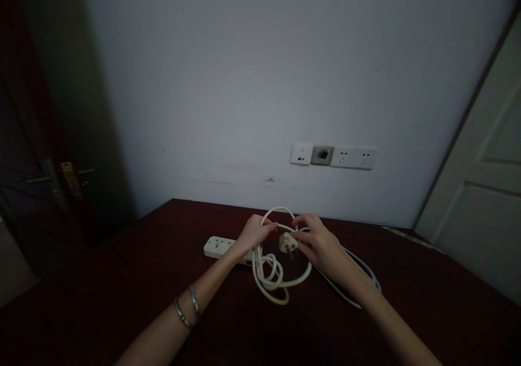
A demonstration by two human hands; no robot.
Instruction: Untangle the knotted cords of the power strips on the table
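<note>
A white power strip (218,246) lies on the dark red table, partly hidden behind my left wrist. Its white cord (280,285) hangs in tangled loops between my hands. My left hand (257,231) is closed on the cord, thumb pressed along it. My right hand (315,238) pinches the cord too, with the fingers curled. Just by its fingertips is the white plug (287,242), prongs pointing down; whether the fingers touch it I cannot tell. Behind my right forearm a greyish cable (368,268) curves over the table.
The dark red table (122,279) meets the pale wall at the back. On that wall sits a row of sockets (352,158) and a grey plate (322,155). A door with a handle (71,177) stands at left, a white panelled door (484,192) at right. A thin strip (411,238) lies near the back right edge.
</note>
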